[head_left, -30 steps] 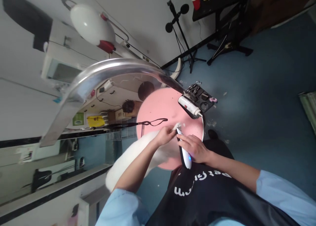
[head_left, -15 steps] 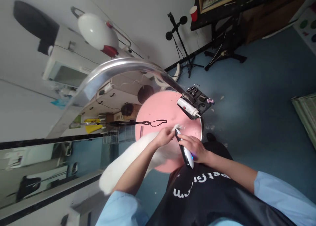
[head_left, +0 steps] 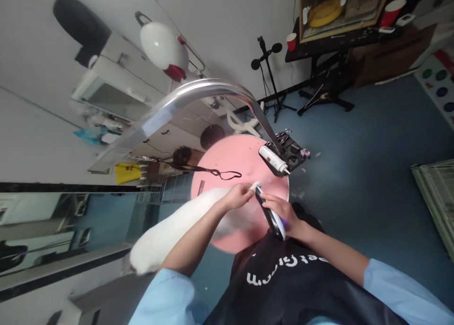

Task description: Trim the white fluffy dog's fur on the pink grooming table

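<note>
A white furry animal [head_left: 173,230] stretches along the left side of a round pink table [head_left: 230,150], partly hidden behind my left forearm. My left hand [head_left: 239,196] is closed, its fingers pinching a small white paw [head_left: 255,186] that sticks out past the fingertips. In my right hand [head_left: 285,212] is a black and white hair clipper [head_left: 272,217], its head touching or very near that paw and its rear end pointing toward my black apron [head_left: 283,287]. The animal's head cannot be made out.
A curved metal arm [head_left: 209,86] rises over the table, with a dark leash loop [head_left: 227,174] hanging from it. On the far right rim, a black tool tray [head_left: 292,152] holds scissors and a white bottle [head_left: 273,159]. A black stand [head_left: 267,74] is behind.
My view has turned slightly, so the background sits differently. Both hands stay close together at the paw, and the clipper head has shifted slightly against it.
</note>
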`<state>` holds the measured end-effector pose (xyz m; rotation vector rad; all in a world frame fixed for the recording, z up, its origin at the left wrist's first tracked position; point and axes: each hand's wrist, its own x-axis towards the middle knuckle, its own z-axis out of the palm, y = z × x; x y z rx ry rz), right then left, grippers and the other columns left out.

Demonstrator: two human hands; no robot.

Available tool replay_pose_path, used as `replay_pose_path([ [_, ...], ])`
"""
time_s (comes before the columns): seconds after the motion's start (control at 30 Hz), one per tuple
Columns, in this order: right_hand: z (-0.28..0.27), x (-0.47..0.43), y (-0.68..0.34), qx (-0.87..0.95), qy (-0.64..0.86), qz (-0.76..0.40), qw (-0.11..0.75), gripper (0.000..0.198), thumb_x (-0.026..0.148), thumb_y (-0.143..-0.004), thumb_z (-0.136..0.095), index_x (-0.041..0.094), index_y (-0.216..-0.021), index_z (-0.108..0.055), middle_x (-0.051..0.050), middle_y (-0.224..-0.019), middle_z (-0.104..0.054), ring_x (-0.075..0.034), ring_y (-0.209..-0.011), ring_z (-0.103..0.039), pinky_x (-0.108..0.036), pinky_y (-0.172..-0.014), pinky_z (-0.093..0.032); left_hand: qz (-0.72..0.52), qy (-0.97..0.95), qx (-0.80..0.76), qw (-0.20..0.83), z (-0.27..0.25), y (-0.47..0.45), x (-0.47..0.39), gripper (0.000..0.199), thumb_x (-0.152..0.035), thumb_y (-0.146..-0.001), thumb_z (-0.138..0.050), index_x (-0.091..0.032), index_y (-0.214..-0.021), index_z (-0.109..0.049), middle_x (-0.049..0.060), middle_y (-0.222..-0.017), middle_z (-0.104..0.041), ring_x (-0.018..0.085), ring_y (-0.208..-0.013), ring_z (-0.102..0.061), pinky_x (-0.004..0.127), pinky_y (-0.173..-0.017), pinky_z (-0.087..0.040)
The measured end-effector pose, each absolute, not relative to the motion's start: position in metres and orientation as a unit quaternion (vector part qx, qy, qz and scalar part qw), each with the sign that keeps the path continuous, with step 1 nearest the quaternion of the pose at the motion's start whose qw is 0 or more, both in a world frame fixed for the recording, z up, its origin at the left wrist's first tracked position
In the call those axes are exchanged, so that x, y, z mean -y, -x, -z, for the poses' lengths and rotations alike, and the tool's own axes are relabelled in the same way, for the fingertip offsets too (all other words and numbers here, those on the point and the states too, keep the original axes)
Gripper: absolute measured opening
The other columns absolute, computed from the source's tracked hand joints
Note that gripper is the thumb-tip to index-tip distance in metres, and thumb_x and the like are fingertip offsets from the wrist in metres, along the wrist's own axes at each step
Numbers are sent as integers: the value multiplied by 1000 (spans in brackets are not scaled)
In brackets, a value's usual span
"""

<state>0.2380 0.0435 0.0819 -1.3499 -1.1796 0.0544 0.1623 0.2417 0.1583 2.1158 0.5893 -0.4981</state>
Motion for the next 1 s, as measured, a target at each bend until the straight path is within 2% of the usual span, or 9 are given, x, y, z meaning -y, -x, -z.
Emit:
replay_pose_path([
  [0.1,-85,-41,-249,551,587,-30,593,32,32,-90,-54,19,-118,-58,-17,-124,-65,-27,-108,-66,-42,-83,-58,194,-860,-231,411,-157,-162,-241,22,-30,-85,-46,-15,-72,-55,-3,-62,-51,9,-57,-42,22,-53,-34],
  [0.23,-94,-40,-260,646,561,-1,518,20,18,-93,-49,22,-106,-63,-11,-118,-70,-18,-92,-69,-32,-74,-56,211,-867,-195,406,-160,-164,-239,22,-28,-85,-44,-15,-72,-57,-2,-66,-54,10,-60,-45,22,-57,-35],
  [0.47,-103,-42,-274,680,578,-22,451,19,21,-92,-53,22,-106,-66,-10,-121,-69,-21,-95,-68,-35,-80,-54,229,-883,-183,366,-167,-168,-236,20,-24,-84,-44,-15,-74,-58,-1,-69,-59,11,-61,-47,23,-60,-35],
  [0.57,-96,-40,-283,640,581,-73,498,24,23,-87,-59,21,-111,-63,-13,-126,-66,-24,-108,-65,-38,-89,-54,236,-887,-185,351,-169,-169,-235,19,-25,-84,-47,-15,-71,-56,-1,-66,-56,11,-60,-45,23,-58,-33],
  [0.67,-89,-38,-283,499,604,-136,607,32,26,-79,-70,22,-109,-59,-12,-123,-67,-24,-109,-65,-40,-92,-54,229,-880,-203,363,-169,-169,-233,27,-37,-87,-49,-15,-71,-55,-1,-65,-54,11,-59,-44,24,-56,-31],
  [0.77,-81,-39,-275,266,604,-247,710,38,33,-74,-75,23,-104,-55,-8,-111,-71,-22,-94,-69,-36,-76,-59,200,-873,-223,385,-167,-170,-232,38,-49,-88,-48,-15,-72,-55,-2,-64,-51,10,-60,-43,23,-55,-30],
  [0.87,-73,-45,-269,128,571,-333,739,32,40,-72,-74,20,-91,-56,-3,-81,-71,-18,-67,-66,-29,-56,-54,184,-869,-239,392,-163,-172,-232,41,-51,-87,-46,-16,-69,-52,-3,-61,-47,10,-57,-40,23,-53,-29],
  [0.93,-69,-50,-268,89,583,-310,746,31,42,-72,-73,20,-85,-55,2,-64,-64,-14,-55,-59,-27,-53,-51,180,-869,-244,390,-160,-172,-233,40,-50,-87,-47,-16,-66,-49,-3,-58,-45,9,-55,-38,24,-51,-27],
  [1.0,-68,-56,-268,78,599,-260,754,31,41,-74,-71,20,-89,-53,4,-63,-63,-13,-54,-57,-27,-56,-50,176,-870,-251,386,-158,-173,-233,41,-50,-86,-47,-17,-62,-45,-3,-56,-43,9,-53,-36,24,-50,-25],
])
